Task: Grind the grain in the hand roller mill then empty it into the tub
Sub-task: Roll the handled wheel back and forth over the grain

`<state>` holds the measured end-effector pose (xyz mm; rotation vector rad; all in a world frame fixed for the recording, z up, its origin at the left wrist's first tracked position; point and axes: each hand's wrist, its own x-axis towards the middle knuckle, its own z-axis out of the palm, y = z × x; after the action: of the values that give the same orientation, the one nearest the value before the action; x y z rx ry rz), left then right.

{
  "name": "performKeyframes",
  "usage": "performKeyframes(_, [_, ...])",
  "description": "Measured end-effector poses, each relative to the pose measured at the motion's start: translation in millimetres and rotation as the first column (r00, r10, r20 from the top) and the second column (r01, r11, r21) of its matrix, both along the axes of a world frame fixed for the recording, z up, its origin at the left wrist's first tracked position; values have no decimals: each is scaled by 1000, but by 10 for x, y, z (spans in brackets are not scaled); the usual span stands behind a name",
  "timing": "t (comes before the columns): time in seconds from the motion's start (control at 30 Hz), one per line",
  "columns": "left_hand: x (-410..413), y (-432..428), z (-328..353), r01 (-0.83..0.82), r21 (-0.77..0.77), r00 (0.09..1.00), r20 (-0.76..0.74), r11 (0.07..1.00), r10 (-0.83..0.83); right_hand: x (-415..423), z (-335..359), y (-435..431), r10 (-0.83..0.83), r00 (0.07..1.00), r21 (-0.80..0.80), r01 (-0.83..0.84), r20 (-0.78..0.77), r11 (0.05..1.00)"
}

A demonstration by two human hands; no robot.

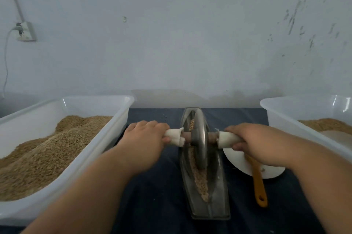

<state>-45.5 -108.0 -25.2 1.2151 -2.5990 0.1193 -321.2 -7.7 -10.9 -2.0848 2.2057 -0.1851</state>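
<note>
Left hand (146, 134): fingers curled over the left handle (174, 136), which is wrapped in white. Firm grip.
Right hand (251, 138): same grip on the right handle (228, 139). Both forearms reach forward, roughly level.

The handles are the two ends of one axle through the wheel (199, 138). The wheel stands upright on edge in the trough (219, 201), about midway along it.

Grain (200, 178) lies in a narrow line along the trough floor, mostly on the near side of the wheel, with a little visible beyond it. It looks coarse, with pieces not yet fine. The frame is too soft to grade it.

Step in hand, as I judge it: grinding. Emptying has not begun.

Surroundings:
- Left tub (118, 119) is heaped with grain.
- Right tub (276, 117) holds a lower layer, so it is probably the receiving tub. Not certain.
- A plate (238, 161) lies just right of the trough, with an orange-handled tool (259, 186) resting on it.
- A dark cloth (152, 186) is under everything.

Next move calls for:
- even downward pressure from both hands
- rolling the wheel the full length of the trough, kept upright so it does not ride up the walls
- setting the wheel aside once the grain is fine, before lifting the trough to tip it
</note>
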Motion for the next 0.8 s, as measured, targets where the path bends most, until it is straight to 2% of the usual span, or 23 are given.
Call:
performKeyframes(0.1, [-185, -117, -244, -134, -133, 988, -93, 982, 122, 27, -211, -236, -122, 989, -190, 105, -84, 976])
performKeyframes(0.2, [-279, -195, -370, -193, -140, 971, -168, 971, 168, -11, -402, -346, -152, 973, -443, 61, -171, 895])
performKeyframes(0.33, [-258, -216, -379, -200, -142, 970, -168, 969, 176, 19, -406, -372, -158, 965, -472, 43, -208, 881])
performKeyframes(0.43, [-209, -126, -266, -159, -197, 986, -79, 967, 146, 26, -271, -281, -130, 982, -339, 76, -139, 938])
performKeyframes(0.57, [-76, 85, 2, -34, -187, 996, 71, 982, 48, -26, -31, -5, -11, 999, -34, 10, -41, 999])
performKeyframes(0.7, [122, 295, 302, 99, 40, 983, 153, 994, -104, -67, 222, 291, 98, 995, 218, -102, 28, 971])
performKeyframes(0.8, [255, 341, 426, 112, 273, 977, 146, 956, -156, -61, 352, 390, 141, 987, 293, -156, 72, 943])
